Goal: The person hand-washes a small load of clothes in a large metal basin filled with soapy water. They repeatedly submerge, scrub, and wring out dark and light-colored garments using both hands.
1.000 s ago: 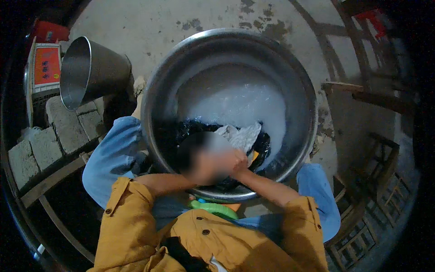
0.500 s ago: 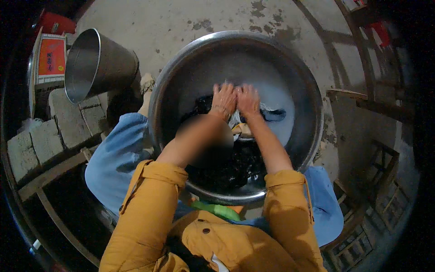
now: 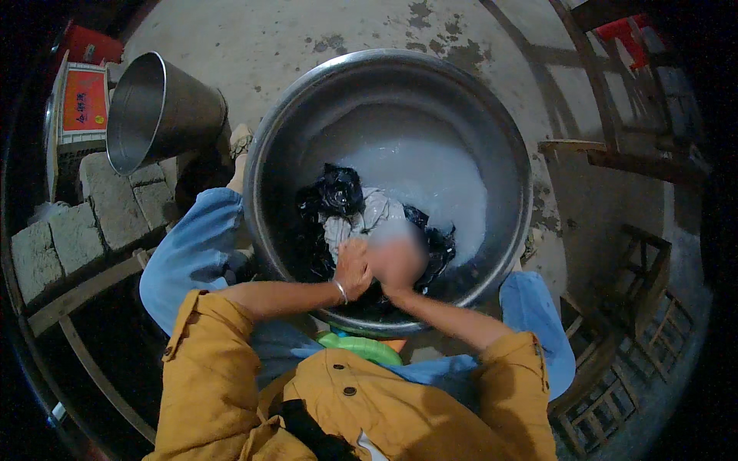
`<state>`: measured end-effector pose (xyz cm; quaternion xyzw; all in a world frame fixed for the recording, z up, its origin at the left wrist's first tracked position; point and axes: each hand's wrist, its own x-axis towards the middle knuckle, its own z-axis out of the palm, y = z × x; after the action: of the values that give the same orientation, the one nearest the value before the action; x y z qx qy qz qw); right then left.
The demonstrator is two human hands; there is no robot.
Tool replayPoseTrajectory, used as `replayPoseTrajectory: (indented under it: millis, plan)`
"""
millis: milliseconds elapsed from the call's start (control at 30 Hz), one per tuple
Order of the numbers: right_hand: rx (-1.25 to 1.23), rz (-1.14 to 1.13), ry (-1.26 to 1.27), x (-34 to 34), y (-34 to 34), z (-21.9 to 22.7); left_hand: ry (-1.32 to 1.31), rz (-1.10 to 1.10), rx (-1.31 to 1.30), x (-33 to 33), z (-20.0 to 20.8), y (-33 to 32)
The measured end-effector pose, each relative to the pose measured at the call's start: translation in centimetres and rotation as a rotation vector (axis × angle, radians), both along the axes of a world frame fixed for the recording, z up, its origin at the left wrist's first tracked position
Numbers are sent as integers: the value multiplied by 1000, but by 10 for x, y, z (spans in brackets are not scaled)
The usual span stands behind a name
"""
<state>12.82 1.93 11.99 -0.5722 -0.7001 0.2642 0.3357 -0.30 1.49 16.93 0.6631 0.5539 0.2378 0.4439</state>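
A large round metal basin [image 3: 516,192] between my knees holds cloudy, greyish water [image 3: 438,157]. In its near part lies a wet heap: a light grey cloth [image 3: 374,209] with shiny black cloth [image 3: 338,192] bunched around it. My left hand [image 3: 354,265], a bracelet at its wrist, is closed at the near end of the grey cloth and grips it. Right beside it, touching or almost touching, is my right hand [image 3: 396,261]. A blur covers that hand, so its fingers cannot be made out.
On the left a metal bucket [image 3: 188,115] lies tilted by stone blocks [image 3: 111,192], with a red-and-white box [image 3: 83,100] behind. Wooden frames [image 3: 646,284] stand at the right. A green object [image 3: 360,347] shows under the basin's near rim. The concrete floor has damp patches.
Both hands have come back toward me from the middle of the basin, and the left has closed. The grey cloth and black heap, partly covered before, now show more fully.
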Motion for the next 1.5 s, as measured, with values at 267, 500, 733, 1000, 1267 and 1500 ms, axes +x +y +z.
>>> replayPoseTrajectory:
  millis: [267,500,733,1000,1267,1500]
  plan:
    - [-101,194,-289,-22,32,-51,-291,307,-131,-9,-144,9]
    - [-172,179,-496,-13,138,-42,682,-145,-261,2,-97,135]
    - [205,-40,-442,-28,162,-55,669,-151,-226,-27,-70,168]
    - [-100,200,-80,1,39,61,429,-33,208,-13,7,12]
    - [-96,219,-145,0,11,7,477,-126,269,-11,-73,-18]
    - [-346,194,-296,-24,90,-19,617,-175,-152,-15,-63,79]
